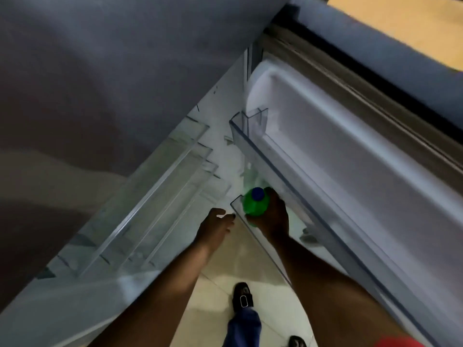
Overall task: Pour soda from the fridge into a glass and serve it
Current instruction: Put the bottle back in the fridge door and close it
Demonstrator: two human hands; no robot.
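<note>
While the fridge door [350, 151] stands open, the right hand [271, 216] is wrapped around the green soda bottle [255, 205], blue cap [258, 193] up, inside the lower door bin [260, 249]. Left hand [215, 226] sits just beside the bin's outer corner at the bottle's 9 o'clock, fingers loosely spread, holding nothing. Glass shelves [155, 196] further out at 9. Frame is motion-blurred.
</note>
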